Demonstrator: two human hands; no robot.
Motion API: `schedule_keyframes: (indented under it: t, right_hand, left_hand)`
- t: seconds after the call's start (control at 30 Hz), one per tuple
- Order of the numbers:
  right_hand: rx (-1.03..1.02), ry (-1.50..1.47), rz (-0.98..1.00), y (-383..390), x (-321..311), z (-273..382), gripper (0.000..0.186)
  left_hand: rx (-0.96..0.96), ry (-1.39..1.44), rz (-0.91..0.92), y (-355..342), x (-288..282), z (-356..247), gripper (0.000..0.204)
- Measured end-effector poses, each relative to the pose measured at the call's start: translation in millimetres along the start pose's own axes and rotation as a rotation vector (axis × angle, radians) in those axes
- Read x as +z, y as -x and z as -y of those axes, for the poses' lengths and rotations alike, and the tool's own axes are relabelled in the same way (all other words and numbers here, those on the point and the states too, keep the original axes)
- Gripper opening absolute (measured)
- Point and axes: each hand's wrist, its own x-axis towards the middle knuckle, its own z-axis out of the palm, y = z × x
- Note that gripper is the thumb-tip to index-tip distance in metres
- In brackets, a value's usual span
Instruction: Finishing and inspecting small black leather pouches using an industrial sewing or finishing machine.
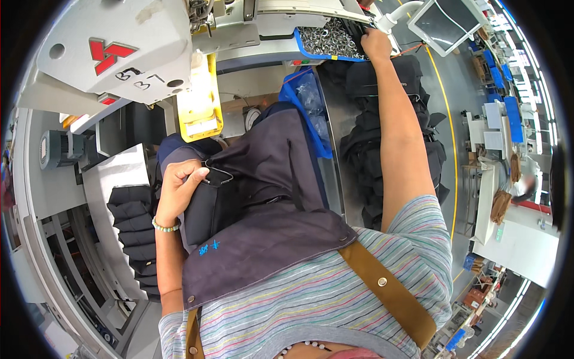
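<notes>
My left hand point(182, 185) pinches a black fabric piece point(209, 209) with a thin metal wire loop point(220, 177) at its top, resting on my lap over a dark apron point(251, 263). My right arm reaches up past the heap of black items point(359, 167). My right hand point(375, 43) is closed at some dark strips at the machine's upper edge, right beside a blue-rimmed tray of small metal parts point(326, 43); what its fingers hold is hard to make out.
A white machine point(119, 42) with a lit yellow plate point(197, 102) overhangs my lap. A blue bin of plastic bags point(308, 105) is at centre, a white monitor point(442, 24) at upper right. Stacked black pieces point(131, 239) lie left. A person point(520, 185) works across the marked aisle.
</notes>
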Motion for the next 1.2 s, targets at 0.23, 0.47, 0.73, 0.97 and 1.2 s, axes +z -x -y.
schedule_keyframes:
  t: [0.23,0.47,0.73,0.97,1.2]
  right_hand:
    - [-0.271,-0.167,-0.102,33.5,-16.0,22.8,0.023]
    - [-0.310,-0.191,-0.013,59.4,-6.8,63.5,0.018]
    - [-0.325,-0.289,0.054,60.9,-9.0,79.8,0.016]
    - [-0.249,-0.197,0.100,68.4,-17.9,79.0,0.020]
    - [-0.314,-0.220,0.035,60.5,1.0,81.1,0.016]
  left_hand:
    - [-0.098,0.009,-0.034,1.1,3.1,-4.6,0.038]
    - [-0.129,0.092,-0.078,1.6,1.6,-2.0,0.037]
    - [-0.153,0.214,-0.110,-0.6,5.1,9.9,0.035]
    - [-0.123,0.241,-0.083,2.5,6.5,15.1,0.033]
    - [-0.132,0.326,-0.035,-5.0,17.8,12.1,0.034]
